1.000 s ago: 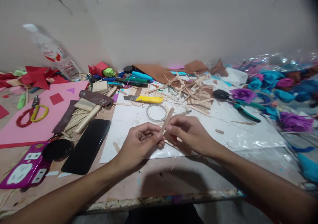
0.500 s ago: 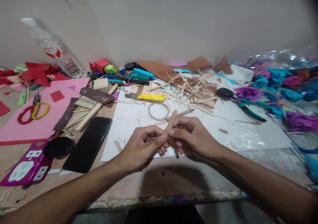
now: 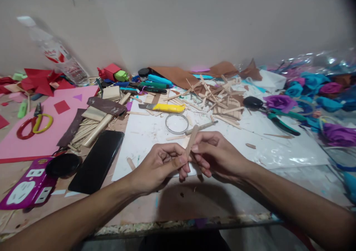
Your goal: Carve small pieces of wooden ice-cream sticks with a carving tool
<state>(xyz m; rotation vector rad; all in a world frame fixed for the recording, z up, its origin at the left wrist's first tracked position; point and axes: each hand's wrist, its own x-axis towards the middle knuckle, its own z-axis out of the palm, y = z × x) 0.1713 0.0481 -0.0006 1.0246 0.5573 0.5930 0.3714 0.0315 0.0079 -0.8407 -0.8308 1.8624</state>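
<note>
A flat wooden craft stick [image 3: 191,139] stands tilted between my hands, above the front of the white sheet [image 3: 150,136]. My left hand [image 3: 164,165] pinches its lower end between thumb and fingers. My right hand [image 3: 217,152] is closed with its thumb and fingertips against the right side of the stick. The fingers partly hide the stick's lower part. Just beyond the hands lie a clear tape ring [image 3: 177,123] and a thin greyish rod [image 3: 204,127]. Further back is a yellow utility knife [image 3: 167,107] with its blade pointing left.
Loose craft sticks [image 3: 219,98] are heaped at the back. To the left are a black phone [image 3: 97,162], a purple power strip [image 3: 27,184], scissors [image 3: 35,126] and a plastic bottle [image 3: 58,54]. Green-handled pliers [image 3: 280,121] and purple and blue paper flowers [image 3: 279,103] lie right.
The stick has turned from leaning right to a more upright tilt, and both hands have shifted slightly right. The right fingers have moved along the stick. The view has shifted a little.
</note>
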